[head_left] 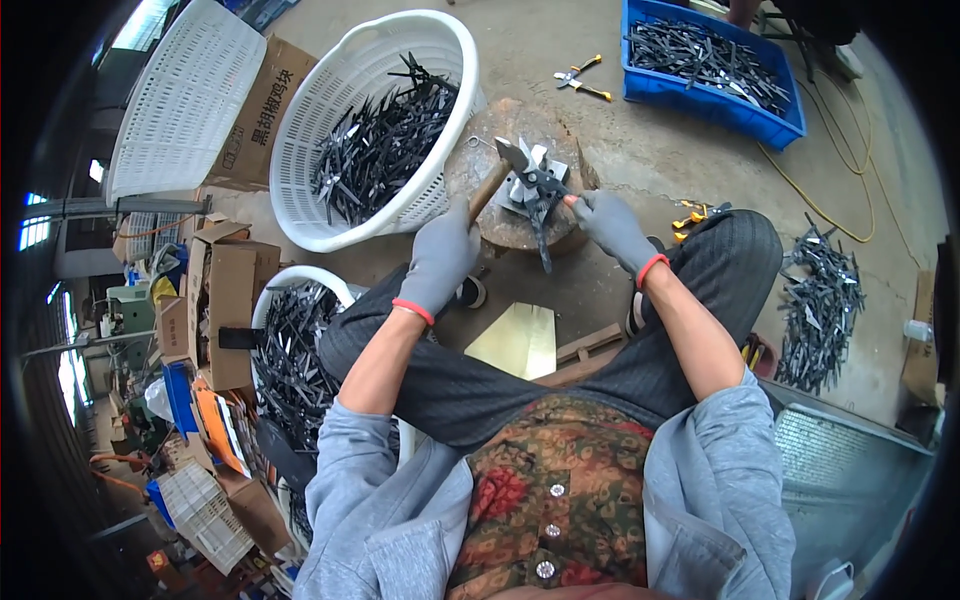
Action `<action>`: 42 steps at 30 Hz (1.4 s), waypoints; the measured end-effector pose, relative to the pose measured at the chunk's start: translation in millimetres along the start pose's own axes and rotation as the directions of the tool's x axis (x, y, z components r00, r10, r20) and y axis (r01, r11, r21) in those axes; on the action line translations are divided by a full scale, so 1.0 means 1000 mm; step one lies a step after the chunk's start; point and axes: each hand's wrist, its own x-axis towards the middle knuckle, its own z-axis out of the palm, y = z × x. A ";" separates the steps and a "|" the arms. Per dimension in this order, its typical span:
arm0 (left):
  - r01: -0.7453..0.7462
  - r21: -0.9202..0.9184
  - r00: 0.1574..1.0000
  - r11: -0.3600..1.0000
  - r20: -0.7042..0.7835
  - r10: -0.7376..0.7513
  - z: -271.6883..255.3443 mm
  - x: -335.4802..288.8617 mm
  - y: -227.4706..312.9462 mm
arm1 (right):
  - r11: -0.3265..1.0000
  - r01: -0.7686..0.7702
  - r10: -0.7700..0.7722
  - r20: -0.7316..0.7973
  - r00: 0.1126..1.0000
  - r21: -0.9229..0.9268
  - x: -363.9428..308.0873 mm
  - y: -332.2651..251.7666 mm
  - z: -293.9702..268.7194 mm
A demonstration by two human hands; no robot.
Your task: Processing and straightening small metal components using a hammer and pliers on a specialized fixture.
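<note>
Left hand (445, 248) wraps the hammer (488, 192) handle, head above the steel block (534, 160). Right hand (610, 228) pinches a black tool (547, 184) over the block, mid-stump (515, 118), probably steadying it with fingers clear of the head. White basket (288, 175) beside stump's left edge: loose black pieces (375, 150). Blue tub (715, 97), beyond upper-right edge: similar pieces.

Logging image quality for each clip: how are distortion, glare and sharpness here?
Head view: fisheye bending toward a black rim; head view: bright window at far left nearly washed out; head view: hammer, left hand and right hand fairly sharp, no obvious motion blur.
</note>
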 end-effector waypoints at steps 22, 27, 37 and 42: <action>-0.068 -0.516 0.946 0.854 -0.304 -0.108 -0.030 -0.017 0.019 | 0.977 -0.066 0.052 0.075 0.996 0.202 -0.001 0.010 0.013; 0.014 -0.475 0.985 0.880 -0.143 -0.094 0.001 -0.012 0.007 | 0.970 -0.092 0.083 0.052 0.995 0.225 0.006 0.002 0.013; 0.079 -0.113 0.997 0.990 0.012 -0.079 0.047 0.000 -0.014 | 0.974 -0.113 0.098 0.084 0.992 0.196 0.006 -0.007 0.003; -0.126 -0.142 0.981 0.982 -0.163 0.102 0.010 0.003 -0.022 | 0.988 -0.094 0.085 0.078 0.993 0.120 0.008 -0.005 0.005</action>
